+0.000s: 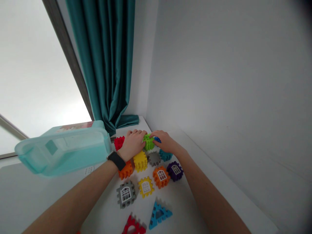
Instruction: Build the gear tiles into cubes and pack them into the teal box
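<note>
Both my hands meet at a green toothed block (148, 142) at the far end of a spread of plastic building blocks. My left hand (133, 144), with a black watch on the wrist, curls over the green block from the left. My right hand (163, 141) pinches it from the right, and a small blue piece (157, 139) shows under its fingers. A red block (119, 143) lies left of my left hand. Below the hands lie a yellow block (140, 161), a grey piece (154, 158) and a teal piece (165, 156).
Nearer me lie an orange block (126, 171), window tiles in orange (161, 177), purple (175, 171), yellow (145, 187) and grey (125, 194), a blue triangle (159, 214) and a red arch piece (133, 226). A pale turquoise plastic box (65, 151) stands left. A wall runs along the right; a teal curtain (107, 65) hangs behind.
</note>
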Available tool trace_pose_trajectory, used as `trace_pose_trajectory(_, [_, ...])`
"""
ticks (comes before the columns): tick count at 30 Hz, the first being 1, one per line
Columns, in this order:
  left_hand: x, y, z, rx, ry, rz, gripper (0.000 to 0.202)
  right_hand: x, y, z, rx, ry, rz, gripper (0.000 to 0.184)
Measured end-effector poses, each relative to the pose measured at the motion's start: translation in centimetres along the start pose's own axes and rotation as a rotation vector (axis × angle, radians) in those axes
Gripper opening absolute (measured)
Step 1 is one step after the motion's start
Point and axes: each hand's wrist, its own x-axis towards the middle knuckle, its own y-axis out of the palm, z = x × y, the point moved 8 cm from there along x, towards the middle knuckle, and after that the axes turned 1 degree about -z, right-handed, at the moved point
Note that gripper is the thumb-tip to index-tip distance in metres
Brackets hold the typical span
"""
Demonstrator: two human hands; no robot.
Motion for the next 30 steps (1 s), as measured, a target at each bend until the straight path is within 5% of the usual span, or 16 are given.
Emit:
trace_pose_trajectory(15, [-0.3, -0.9, -0.1, -0.004, 0.012, 0.004, 0.025, -0.2, -1.7, 0.4, -0.019, 0.007, -0.037, 0.025])
trace_pose_trajectory(30, [-3.2, -4.2, 0.3, 0.002, 0.065, -0.057, 0.024, 0.0, -1.3, 4.6, -0.027, -0.037, -0.009, 0.028])
